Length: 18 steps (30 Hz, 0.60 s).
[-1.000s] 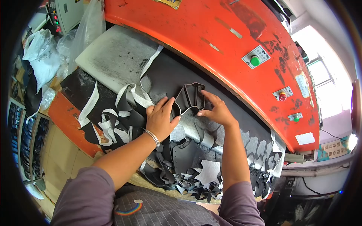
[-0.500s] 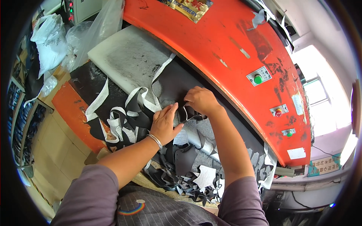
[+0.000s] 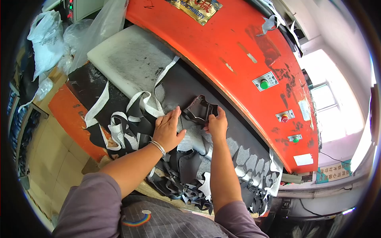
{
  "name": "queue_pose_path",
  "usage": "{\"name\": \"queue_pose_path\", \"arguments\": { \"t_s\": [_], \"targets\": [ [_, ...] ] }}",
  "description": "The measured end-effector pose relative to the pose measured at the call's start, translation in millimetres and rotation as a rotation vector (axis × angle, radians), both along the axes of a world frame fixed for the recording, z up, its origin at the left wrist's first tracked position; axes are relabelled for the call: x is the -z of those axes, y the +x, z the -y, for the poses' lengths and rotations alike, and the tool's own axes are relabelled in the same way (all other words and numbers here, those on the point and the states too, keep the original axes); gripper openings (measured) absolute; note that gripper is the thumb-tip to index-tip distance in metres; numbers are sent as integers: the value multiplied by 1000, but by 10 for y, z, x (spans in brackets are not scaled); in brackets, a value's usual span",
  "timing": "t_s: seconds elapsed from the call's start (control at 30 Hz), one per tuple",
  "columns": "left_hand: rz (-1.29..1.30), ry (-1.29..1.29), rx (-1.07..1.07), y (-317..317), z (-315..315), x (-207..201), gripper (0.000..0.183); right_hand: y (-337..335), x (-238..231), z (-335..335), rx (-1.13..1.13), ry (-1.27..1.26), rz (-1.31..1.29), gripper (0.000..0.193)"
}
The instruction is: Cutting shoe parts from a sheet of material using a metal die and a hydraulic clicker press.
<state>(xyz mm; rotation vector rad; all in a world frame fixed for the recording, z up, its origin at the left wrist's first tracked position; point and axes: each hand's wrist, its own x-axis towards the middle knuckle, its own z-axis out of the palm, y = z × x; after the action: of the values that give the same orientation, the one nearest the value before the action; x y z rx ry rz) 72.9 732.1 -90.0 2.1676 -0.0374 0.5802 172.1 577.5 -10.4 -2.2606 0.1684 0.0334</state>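
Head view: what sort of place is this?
Probably a workshop cutting leather-like sheet: a big red machine with push buttons, a metal cutting die in the right hand, and heaped offcuts.

left hand (image 3: 168, 129) extended, right hand (image 3: 217, 126) curled in a grip

a person's bare left forearm (image 3: 133, 168) slants up from the lower left, palm down, fingers nearly straight and close together, thumb angled out to the right. the bare right forearm (image 3: 225, 170) rises almost upright, fingers bent, thumb to their left. the hands are near each other but apart.
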Motion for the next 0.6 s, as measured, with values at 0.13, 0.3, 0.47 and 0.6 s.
{"name": "queue_pose_path", "arguments": {
  "t_s": [0.13, 0.3, 0.47, 0.6],
  "targets": [
    [10, 16, -22, 10, 1, 40, 88, -173, 103, -112, 98, 32, 50, 60],
    [-16, 49, -25, 37, -11, 44, 86, -310, 195, -182, 108, 275, 41, 58],
    [-43, 31, -17, 48, 53, -56, 85, 4, 161, 510, -75, 22, 305, 67],
    [-129, 25, -50, 105, 4, -135, 85, 120, 10, 607, -387, -228, 105, 87]
  ]
}}
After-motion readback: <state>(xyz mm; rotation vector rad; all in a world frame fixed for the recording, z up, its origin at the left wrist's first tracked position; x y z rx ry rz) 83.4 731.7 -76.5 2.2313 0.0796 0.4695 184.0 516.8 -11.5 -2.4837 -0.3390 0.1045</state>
